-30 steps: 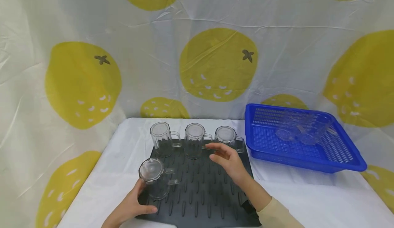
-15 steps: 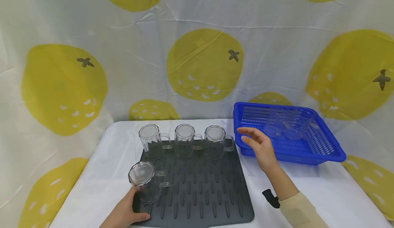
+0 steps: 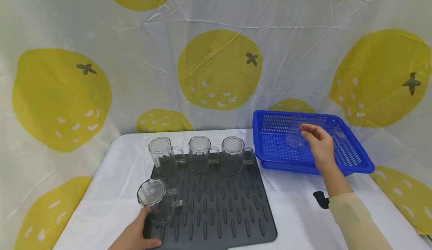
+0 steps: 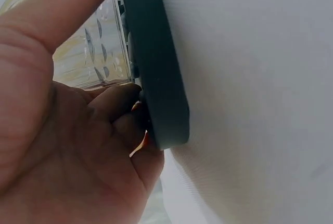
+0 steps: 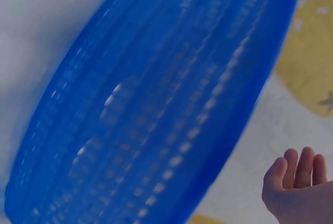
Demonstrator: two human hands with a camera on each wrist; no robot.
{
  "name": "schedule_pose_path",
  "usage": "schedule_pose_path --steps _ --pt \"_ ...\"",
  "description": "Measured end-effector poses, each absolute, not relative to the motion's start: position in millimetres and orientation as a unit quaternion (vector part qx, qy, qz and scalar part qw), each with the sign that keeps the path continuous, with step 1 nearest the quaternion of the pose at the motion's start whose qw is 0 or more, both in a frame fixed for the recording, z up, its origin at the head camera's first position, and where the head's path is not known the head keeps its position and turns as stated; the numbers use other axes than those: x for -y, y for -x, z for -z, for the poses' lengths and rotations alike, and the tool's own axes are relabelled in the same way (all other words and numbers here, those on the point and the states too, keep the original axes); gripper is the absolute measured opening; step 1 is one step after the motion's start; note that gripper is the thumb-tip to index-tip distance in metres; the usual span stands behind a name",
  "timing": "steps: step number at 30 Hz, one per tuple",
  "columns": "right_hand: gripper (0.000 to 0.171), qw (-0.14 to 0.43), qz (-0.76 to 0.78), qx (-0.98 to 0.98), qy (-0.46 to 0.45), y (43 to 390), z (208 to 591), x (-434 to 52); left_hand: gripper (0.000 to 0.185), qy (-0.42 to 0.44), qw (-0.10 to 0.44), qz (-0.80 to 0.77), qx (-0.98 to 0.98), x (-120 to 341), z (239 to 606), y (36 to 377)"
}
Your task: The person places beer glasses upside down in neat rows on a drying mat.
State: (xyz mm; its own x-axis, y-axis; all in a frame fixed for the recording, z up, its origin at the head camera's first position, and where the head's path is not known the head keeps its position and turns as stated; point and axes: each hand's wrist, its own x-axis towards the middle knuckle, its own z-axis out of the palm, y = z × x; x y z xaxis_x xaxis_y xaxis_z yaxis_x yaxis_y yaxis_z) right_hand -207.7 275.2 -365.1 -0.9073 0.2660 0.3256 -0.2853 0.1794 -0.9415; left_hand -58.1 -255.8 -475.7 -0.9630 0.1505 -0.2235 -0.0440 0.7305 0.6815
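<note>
A clear glass mug (image 3: 161, 205) stands at the near left of a dark ribbed mat (image 3: 216, 201), its many-sided end on top and handle to the right. My left hand (image 3: 135, 231) rests at the mat's left edge beside it, fingers at the glass and thumb stretched over the mat. In the left wrist view, fingers of that hand (image 4: 78, 135) meet the mat's edge. My right hand (image 3: 322, 147) hovers over a blue plastic basket (image 3: 287, 167), fingers loosely bent and holding nothing. Just left of those fingers, another glass mug (image 3: 294, 139) lies in the basket, partly hidden by the hand.
Three glass mugs, left (image 3: 164, 162), middle (image 3: 199, 160) and right (image 3: 233, 160), line the mat's far edge with handles to the right. A white cloth (image 3: 104, 201) covers the table. Behind hangs a lemon-print curtain (image 3: 145, 70).
My right hand has moved right, from beside the far-right mug to over the basket. The left hand stays by the near mug. The head view has shifted right.
</note>
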Motion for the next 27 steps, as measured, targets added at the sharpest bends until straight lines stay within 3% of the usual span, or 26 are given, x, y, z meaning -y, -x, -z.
schedule_pose_path --steps 6,12,27 --pt "0.052 0.151 -0.495 0.853 0.062 225.9 369.2 -305.5 0.112 -0.049 0.146 -0.384 -0.91 259.6 477.8 58.1" --pt "0.073 0.091 -0.495 0.859 0.095 240.7 372.3 -321.8 0.111 -0.05 0.151 -0.386 -0.908 259.4 478.9 58.9" --pt "0.074 0.062 -0.508 0.852 0.112 262.4 393.0 -329.0 0.109 -0.064 0.134 -0.388 -0.909 259.9 478.3 55.7"
